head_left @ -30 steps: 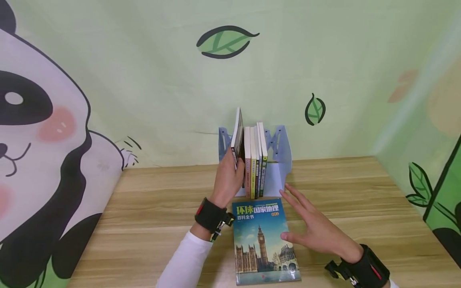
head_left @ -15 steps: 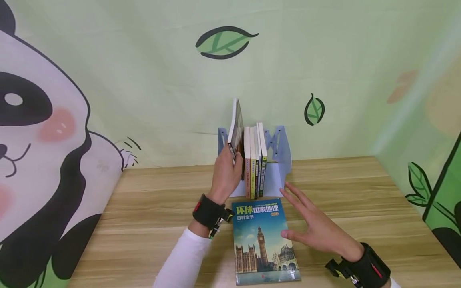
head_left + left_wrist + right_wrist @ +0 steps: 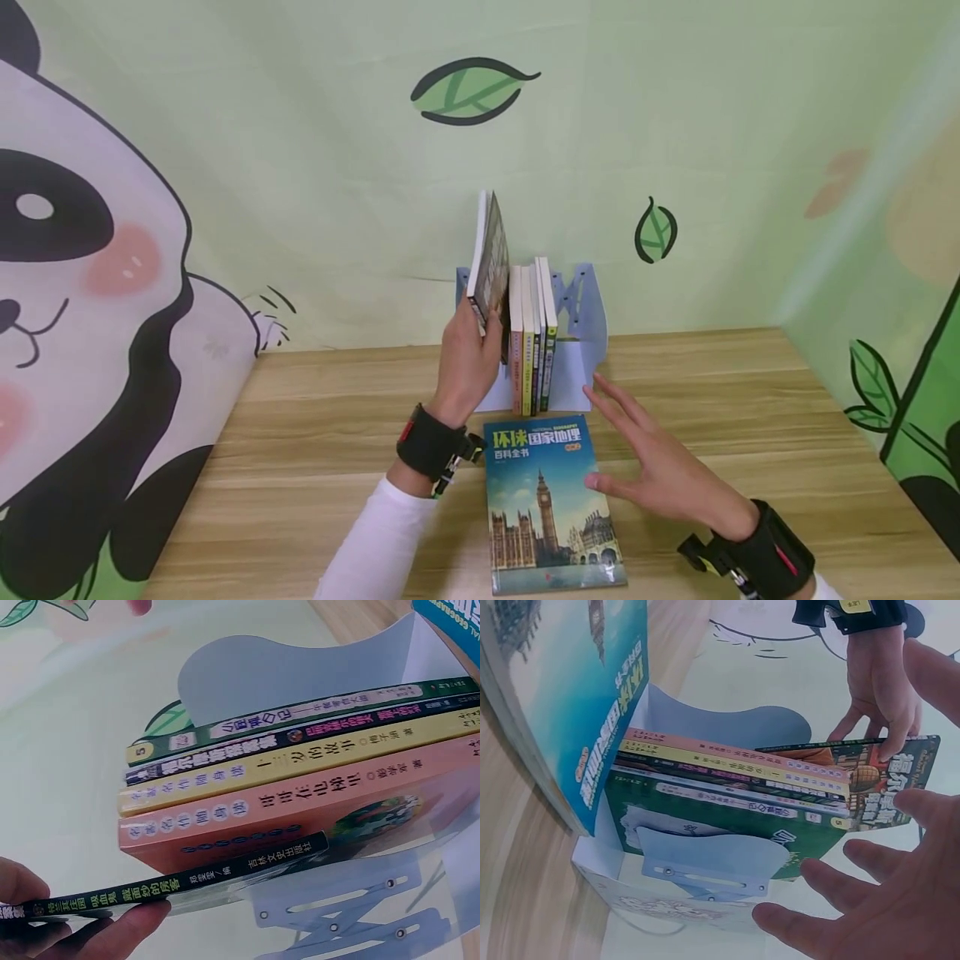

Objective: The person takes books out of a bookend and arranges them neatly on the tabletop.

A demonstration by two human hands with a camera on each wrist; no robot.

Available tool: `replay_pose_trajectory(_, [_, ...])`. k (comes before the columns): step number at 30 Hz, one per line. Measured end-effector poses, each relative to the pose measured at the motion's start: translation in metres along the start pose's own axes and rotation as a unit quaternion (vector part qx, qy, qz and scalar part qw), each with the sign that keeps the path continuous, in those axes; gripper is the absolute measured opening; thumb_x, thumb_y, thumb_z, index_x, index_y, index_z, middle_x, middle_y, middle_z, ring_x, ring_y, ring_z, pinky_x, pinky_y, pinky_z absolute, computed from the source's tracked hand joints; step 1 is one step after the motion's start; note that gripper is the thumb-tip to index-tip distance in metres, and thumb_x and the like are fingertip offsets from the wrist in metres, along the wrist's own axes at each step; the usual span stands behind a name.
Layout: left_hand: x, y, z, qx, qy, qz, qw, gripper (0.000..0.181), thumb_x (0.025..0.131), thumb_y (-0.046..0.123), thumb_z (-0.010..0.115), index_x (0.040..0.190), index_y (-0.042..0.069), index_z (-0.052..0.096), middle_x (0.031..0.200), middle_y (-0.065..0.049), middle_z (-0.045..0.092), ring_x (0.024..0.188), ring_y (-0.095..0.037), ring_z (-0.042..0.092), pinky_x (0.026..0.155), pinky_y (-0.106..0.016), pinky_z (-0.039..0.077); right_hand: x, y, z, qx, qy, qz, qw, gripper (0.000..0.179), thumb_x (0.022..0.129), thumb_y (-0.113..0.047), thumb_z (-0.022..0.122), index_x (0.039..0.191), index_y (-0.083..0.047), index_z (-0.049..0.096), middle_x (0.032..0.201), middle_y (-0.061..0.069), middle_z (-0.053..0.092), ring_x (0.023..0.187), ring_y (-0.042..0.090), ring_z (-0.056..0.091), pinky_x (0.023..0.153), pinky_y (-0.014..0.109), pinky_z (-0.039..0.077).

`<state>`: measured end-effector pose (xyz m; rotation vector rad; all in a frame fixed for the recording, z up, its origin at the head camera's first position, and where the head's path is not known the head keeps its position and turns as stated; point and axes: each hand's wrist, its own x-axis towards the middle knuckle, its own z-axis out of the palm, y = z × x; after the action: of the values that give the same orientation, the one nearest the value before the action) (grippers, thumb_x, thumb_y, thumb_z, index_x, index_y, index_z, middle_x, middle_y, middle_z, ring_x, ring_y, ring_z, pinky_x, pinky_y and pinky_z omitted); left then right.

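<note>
My left hand point(image 3: 467, 367) pinches a thin paperback with a dark spine point(image 3: 202, 876) by one end, thumb on one cover and fingers on the other. The book is raised and tilted, well above its neighbours, at the left side of a pale blue book stand point(image 3: 594, 312). Several books stand upright beside it, among them a pink one point(image 3: 300, 817) and a yellow one point(image 3: 300, 761). Fingers spread and holding nothing, my right hand point(image 3: 663, 471) hovers at the stand's front right corner, its thumb over the edge of a large blue picture book point(image 3: 551, 500).
The picture book lies face up on the wooden table point(image 3: 337, 433), just in front of the stand. Behind the table hangs a light green backdrop point(image 3: 337, 167) printed with leaves and a panda. Scissor-like slats point(image 3: 334, 926) show on the stand's side.
My left hand has lifted the paperback up and slightly left, so it rises higher above the row and leans back. The right hand has stayed nearly in place.
</note>
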<state>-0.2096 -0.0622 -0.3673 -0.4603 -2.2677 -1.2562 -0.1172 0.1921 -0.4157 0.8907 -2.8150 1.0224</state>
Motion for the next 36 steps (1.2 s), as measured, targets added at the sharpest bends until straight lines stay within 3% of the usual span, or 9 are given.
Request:
replay_pose_trajectory(4, [0.001, 0.003, -0.002, 0.003, 0.008, 0.008, 0.9999, 0.053, 0.102, 0.007, 0.044, 0.153, 0.004, 0.028, 0.147, -0.021, 0.047, 0.115, -0.028, 0.062, 0.078, -0.037, 0.060, 0.003, -0.002, -0.003, -0.002, 0.010, -0.009, 0.9999, 0.098, 0.083, -0.043, 0.076, 0.159, -0.027, 0.015, 0.167, 0.006, 0.009, 0.141, 0.048, 0.034, 0.091, 0.065, 0.049])
replay_pose_trajectory(9, [0.002, 0.005, -0.006, 0.001, 0.021, 0.021, 0.9996, 0.056, 0.102, 0.007, 0.044, 0.154, 0.008, 0.026, 0.149, -0.018, 0.047, 0.117, -0.026, 0.060, 0.082, -0.037, 0.058, 0.005, -0.004, -0.007, -0.009, 0.019, -0.014, 0.9997, 0.100, 0.083, -0.041, 0.076, 0.159, -0.028, 0.013, 0.167, 0.007, 0.009, 0.142, 0.048, 0.033, 0.092, 0.065, 0.048])
replay_pose_trajectory(14, [0.004, 0.010, -0.012, -0.006, 0.047, 0.034, 0.9983, 0.049, 0.102, 0.008, 0.045, 0.149, 0.003, 0.035, 0.141, -0.019, 0.054, 0.114, -0.025, 0.061, 0.082, -0.038, 0.057, 0.006, -0.006, -0.009, -0.009, 0.024, -0.015, 0.9995, 0.100, 0.084, -0.038, 0.077, 0.159, -0.029, 0.012, 0.167, 0.004, 0.009, 0.142, 0.047, 0.034, 0.093, 0.064, 0.048])
replay_pose_trajectory(22, [0.008, 0.016, -0.021, -0.027, 0.068, 0.028, 0.9969, 0.044, 0.103, 0.010, 0.044, 0.145, 0.001, 0.040, 0.133, -0.021, 0.059, 0.103, -0.028, 0.067, 0.070, -0.036, 0.060, 0.006, -0.006, -0.010, -0.008, 0.028, -0.019, 0.9994, 0.099, 0.084, -0.036, 0.077, 0.159, -0.026, 0.014, 0.167, 0.005, 0.010, 0.142, 0.046, 0.033, 0.094, 0.066, 0.047])
replay_pose_trajectory(29, [0.008, 0.020, -0.024, -0.052, 0.083, 0.024, 0.9949, 0.042, 0.103, 0.010, 0.044, 0.144, 0.001, 0.042, 0.129, -0.021, 0.060, 0.103, -0.027, 0.067, 0.071, -0.034, 0.060, 0.010, -0.008, -0.013, -0.017, 0.036, -0.035, 0.9986, 0.098, 0.084, -0.035, 0.077, 0.159, -0.025, 0.015, 0.167, 0.005, 0.010, 0.143, 0.047, 0.031, 0.095, 0.068, 0.045])
replay_pose_trajectory(36, [0.005, 0.026, -0.028, -0.048, 0.100, 0.036, 0.9932, 0.041, 0.103, 0.010, 0.045, 0.142, -0.002, 0.044, 0.124, -0.022, 0.063, 0.096, -0.028, 0.067, 0.069, -0.036, 0.059, 0.014, -0.010, -0.017, -0.017, 0.049, -0.054, 0.9972, 0.098, 0.084, -0.033, 0.078, 0.159, -0.023, 0.015, 0.166, 0.007, 0.011, 0.140, 0.049, 0.036, 0.094, 0.068, 0.045])
